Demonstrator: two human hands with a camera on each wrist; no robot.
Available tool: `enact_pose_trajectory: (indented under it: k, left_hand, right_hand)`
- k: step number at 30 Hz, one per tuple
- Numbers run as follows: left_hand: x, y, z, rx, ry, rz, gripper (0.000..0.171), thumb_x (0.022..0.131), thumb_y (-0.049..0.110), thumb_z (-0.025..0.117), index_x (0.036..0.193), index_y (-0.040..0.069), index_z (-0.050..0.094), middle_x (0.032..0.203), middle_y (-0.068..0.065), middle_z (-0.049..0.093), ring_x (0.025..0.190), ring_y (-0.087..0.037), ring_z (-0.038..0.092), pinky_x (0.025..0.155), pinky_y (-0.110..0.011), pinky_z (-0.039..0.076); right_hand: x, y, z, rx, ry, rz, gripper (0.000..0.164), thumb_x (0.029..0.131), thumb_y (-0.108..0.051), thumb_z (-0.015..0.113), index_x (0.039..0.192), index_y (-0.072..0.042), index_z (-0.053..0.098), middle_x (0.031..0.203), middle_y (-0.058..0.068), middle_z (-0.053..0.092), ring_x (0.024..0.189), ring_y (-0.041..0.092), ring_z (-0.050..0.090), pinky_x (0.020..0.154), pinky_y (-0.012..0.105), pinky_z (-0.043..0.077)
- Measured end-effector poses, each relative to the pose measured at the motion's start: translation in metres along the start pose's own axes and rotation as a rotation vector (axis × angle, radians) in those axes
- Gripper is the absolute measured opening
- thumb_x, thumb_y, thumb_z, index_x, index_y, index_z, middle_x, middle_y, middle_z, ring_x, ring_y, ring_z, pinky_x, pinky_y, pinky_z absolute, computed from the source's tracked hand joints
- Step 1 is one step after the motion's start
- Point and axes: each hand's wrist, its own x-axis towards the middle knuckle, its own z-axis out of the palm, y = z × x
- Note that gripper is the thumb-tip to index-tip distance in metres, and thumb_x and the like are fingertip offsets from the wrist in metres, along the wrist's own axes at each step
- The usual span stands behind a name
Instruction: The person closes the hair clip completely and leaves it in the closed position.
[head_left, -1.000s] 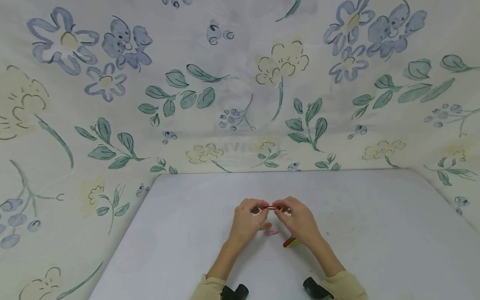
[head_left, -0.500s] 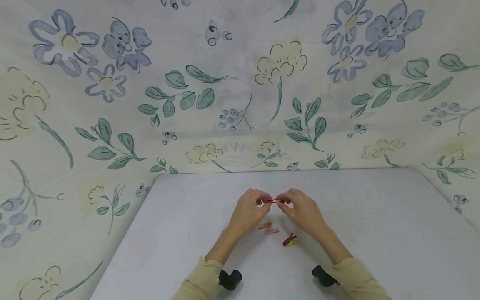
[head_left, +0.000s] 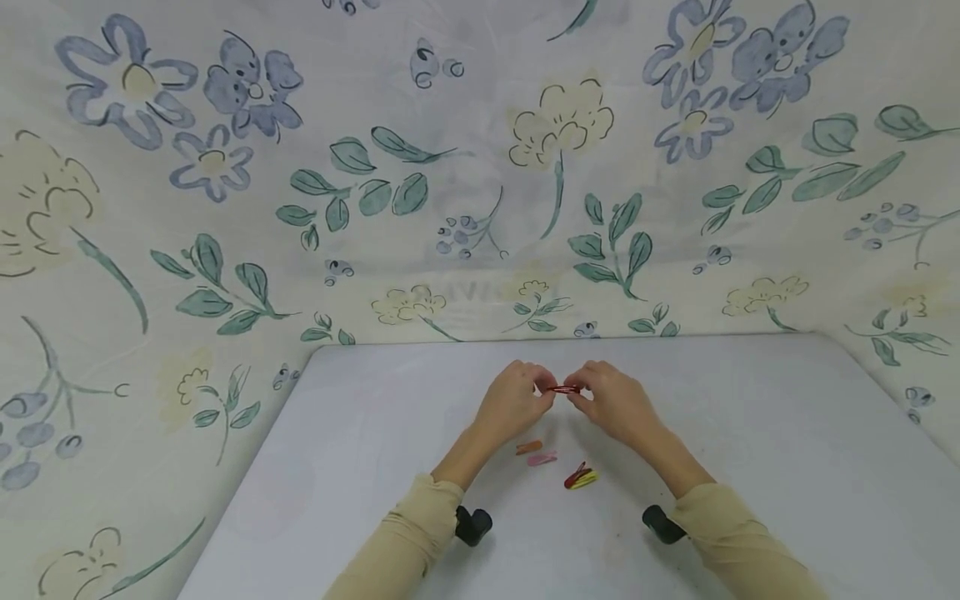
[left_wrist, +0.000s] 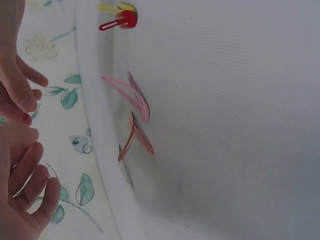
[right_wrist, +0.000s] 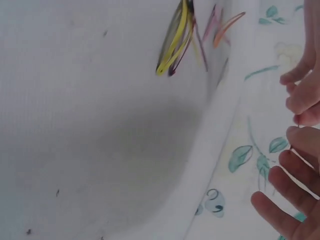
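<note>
Beyond the pink clip (head_left: 542, 458), the left hand (head_left: 513, 403) and right hand (head_left: 615, 403) each pinch one end of a dark-red hair clip (head_left: 564, 389), which bridges them; an orange clip (head_left: 528, 447) lies just beside the pink clip.

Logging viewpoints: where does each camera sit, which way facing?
Head: on the person's head, facing forward and down at the white table and floral cloth; left hand, right hand and sleeves show.
Left wrist: worn there, facing table and cloth, picture turned sideways; both hands at its left edge.
Right wrist: worn there, facing table and cloth, also sideways; both hands at its right edge.
Wrist views share the yellow clip, pink clip and orange clip.
</note>
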Motion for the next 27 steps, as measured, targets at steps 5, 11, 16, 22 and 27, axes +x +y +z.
enact_pose_trajectory:
  k: [5, 11, 16, 22, 27]
  left_hand:
    - [0.01, 0.0, 0.007, 0.053, -0.081, -0.053, 0.008, 0.088, 0.015, 0.072, 0.094, 0.011, 0.073, 0.085, 0.002, 0.067, 0.088, -0.015, 0.057, 0.073, -0.028, 0.049]
    - [0.017, -0.001, 0.013, 0.097, -0.122, -0.091, 0.007, 0.087, 0.016, 0.072, 0.092, 0.011, 0.074, 0.085, 0.001, 0.066, 0.089, -0.016, 0.058, 0.073, -0.028, 0.048]
    - [0.022, -0.002, 0.017, 0.111, -0.142, -0.107, 0.006, 0.087, 0.017, 0.072, 0.09, 0.011, 0.074, 0.085, 0.001, 0.066, 0.088, -0.015, 0.057, 0.072, -0.028, 0.047]
    - [0.025, -0.004, 0.025, 0.123, -0.179, -0.113, 0.005, 0.087, 0.017, 0.073, 0.086, 0.013, 0.074, 0.083, 0.003, 0.065, 0.085, -0.013, 0.055, 0.07, -0.025, 0.045]
    - [0.027, -0.003, 0.029, 0.178, -0.237, -0.105, 0.005, 0.088, 0.017, 0.072, 0.085, 0.014, 0.075, 0.082, 0.005, 0.066, 0.084, -0.012, 0.056, 0.07, -0.026, 0.046]
  right_hand:
    - [0.005, 0.007, 0.004, -0.042, -0.047, 0.011, 0.017, 0.084, -0.013, 0.078, 0.1, -0.009, 0.074, 0.088, 0.0, 0.065, 0.08, 0.017, 0.061, 0.072, 0.034, 0.056]
    - [0.007, 0.012, 0.01, -0.061, -0.108, 0.055, 0.019, 0.085, -0.014, 0.077, 0.103, -0.008, 0.073, 0.09, 0.001, 0.066, 0.086, 0.019, 0.062, 0.076, 0.037, 0.056]
    - [0.011, 0.017, 0.012, -0.081, -0.142, 0.074, 0.019, 0.085, -0.014, 0.077, 0.103, -0.008, 0.073, 0.089, 0.001, 0.066, 0.085, 0.019, 0.062, 0.076, 0.037, 0.056]
    - [0.015, 0.021, 0.017, -0.088, -0.216, 0.128, 0.014, 0.087, -0.013, 0.075, 0.1, -0.01, 0.074, 0.091, 0.002, 0.066, 0.087, 0.02, 0.061, 0.079, 0.037, 0.055]
    - [0.014, 0.024, 0.022, -0.095, -0.254, 0.142, 0.011, 0.088, -0.012, 0.074, 0.099, -0.009, 0.074, 0.091, 0.002, 0.066, 0.088, 0.02, 0.061, 0.081, 0.038, 0.055]
